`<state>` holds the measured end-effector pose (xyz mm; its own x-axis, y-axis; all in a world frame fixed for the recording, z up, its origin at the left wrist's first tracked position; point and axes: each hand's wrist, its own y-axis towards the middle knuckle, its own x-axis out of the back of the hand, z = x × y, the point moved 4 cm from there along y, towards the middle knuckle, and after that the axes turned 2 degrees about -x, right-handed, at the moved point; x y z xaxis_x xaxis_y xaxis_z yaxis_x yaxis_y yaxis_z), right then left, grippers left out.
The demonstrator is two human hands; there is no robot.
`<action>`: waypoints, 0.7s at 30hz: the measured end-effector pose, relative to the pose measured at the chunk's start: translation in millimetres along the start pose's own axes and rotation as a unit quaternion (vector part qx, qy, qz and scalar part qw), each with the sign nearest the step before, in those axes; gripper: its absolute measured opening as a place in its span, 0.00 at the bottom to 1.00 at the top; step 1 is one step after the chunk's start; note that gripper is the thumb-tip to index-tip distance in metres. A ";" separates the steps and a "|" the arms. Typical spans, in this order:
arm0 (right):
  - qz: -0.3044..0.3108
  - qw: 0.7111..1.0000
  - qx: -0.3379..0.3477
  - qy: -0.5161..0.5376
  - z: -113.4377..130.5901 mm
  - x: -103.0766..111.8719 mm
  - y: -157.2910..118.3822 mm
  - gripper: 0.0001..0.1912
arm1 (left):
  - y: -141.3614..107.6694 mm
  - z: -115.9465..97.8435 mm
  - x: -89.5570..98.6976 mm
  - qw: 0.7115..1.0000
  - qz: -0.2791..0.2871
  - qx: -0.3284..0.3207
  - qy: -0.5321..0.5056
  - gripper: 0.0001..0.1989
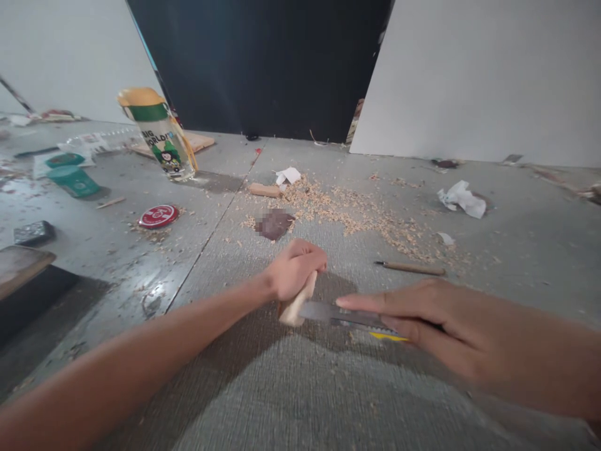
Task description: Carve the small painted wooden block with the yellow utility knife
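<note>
My left hand point(295, 270) is closed around a pale piece of wood point(297, 307), whose lower end sticks out below the fist. From the right, my right hand point(422, 316) grips a utility knife point(357, 316) with a yellow part, its index finger stretched along the top of it. The blade lies against the lower end of the wood, or very near it; blur hides the exact contact. Beyond the right hand, a wooden-handled carving tool point(413, 268) rests on the grey surface.
Wood shavings point(366, 213) spread beyond my hands, beside a wood block point(264, 190) and crumpled tissue point(462, 199). To the left are a bottle point(162, 141) with a yellow lid, a red round tin point(158, 217), a teal cup point(74, 180) and a dark block point(34, 232).
</note>
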<state>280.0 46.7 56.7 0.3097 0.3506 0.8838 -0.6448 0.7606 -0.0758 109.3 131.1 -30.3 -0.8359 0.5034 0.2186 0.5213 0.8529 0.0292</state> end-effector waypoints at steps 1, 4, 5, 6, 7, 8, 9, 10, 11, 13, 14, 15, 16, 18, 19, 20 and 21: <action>0.030 1.000 0.001 0.009 -0.4 0.0 -1.8 0.24 | 0.4 -0.5 0.6 1.000 -0.002 0.000 0.000 0.12; 0.088 0.996 -0.005 0.029 0.2 -2.0 -3.2 0.24 | 1.3 -2.0 3.3 1.000 -0.010 -0.003 0.000 0.11; 0.078 0.996 -0.011 0.031 0.6 -2.4 -1.8 0.23 | 1.4 -2.4 4.1 1.000 -0.011 -0.003 0.000 0.11; 0.063 0.997 -0.019 0.032 0.9 -3.2 0.4 0.23 | 1.4 -2.6 4.8 1.000 -0.014 -0.001 0.000 0.11; 0.048 0.998 -0.026 0.032 1.3 -4.7 3.1 0.22 | 1.3 -2.7 5.3 1.000 -0.017 0.002 0.000 0.12; 0.033 0.998 -0.031 0.032 1.9 -6.8 6.0 0.22 | 1.3 -2.8 5.5 1.000 -0.019 0.006 0.001 0.12; 0.023 0.999 -0.033 0.032 2.8 -9.5 8.9 0.22 | 1.2 -2.8 5.6 1.000 -0.024 0.011 0.001 0.12; 0.017 0.999 -0.033 0.034 3.9 -12.3 11.6 0.22 | 1.3 -2.9 5.4 1.000 -0.027 0.017 0.000 0.12; 0.015 0.999 -0.031 0.038 5.2 -15.2 13.9 0.23 | 1.3 -2.9 5.0 0.999 -0.029 0.023 0.000 0.11; 0.013 0.998 -0.022 0.049 8.2 -19.2 17.0 0.24 | 1.6 -2.8 3.9 0.999 -0.032 0.032 -0.004 0.11; 0.011 0.998 -0.018 0.053 9.4 -20.1 17.6 0.24 | 1.7 -2.7 3.4 0.999 -0.032 0.036 -0.005 0.11; 0.007 0.998 -0.016 0.055 10.2 -20.3 17.8 0.24 | 1.8 -2.7 2.9 0.999 -0.032 0.037 -0.005 0.11; 0.002 0.998 -0.015 0.055 10.7 -19.9 17.6 0.25 | 1.9 -2.7 2.6 0.999 -0.030 0.037 -0.005 0.11; -0.010 0.999 -0.015 0.049 10.9 -18.6 16.9 0.25 | 1.9 -2.7 2.6 0.999 -0.030 0.035 -0.005 0.11; -0.013 0.999 -0.015 0.047 10.8 -18.4 16.7 0.25 | 1.9 -2.7 2.8 0.999 -0.031 0.033 -0.004 0.11; -0.013 0.999 -0.015 0.047 10.8 -18.5 16.7 0.25 | 1.8 -2.6 2.9 0.999 -0.033 0.032 -0.004 0.11; -0.011 0.999 -0.014 0.049 10.9 -18.9 16.9 0.25 | 1.7 -2.6 3.1 0.999 -0.034 0.032 -0.004 0.11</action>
<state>255.6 46.9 43.7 0.3915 0.3850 0.8358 -0.6172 0.7835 -0.0719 108.1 133.7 -27.0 -0.8708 0.4446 0.2097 0.4512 0.8922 -0.0179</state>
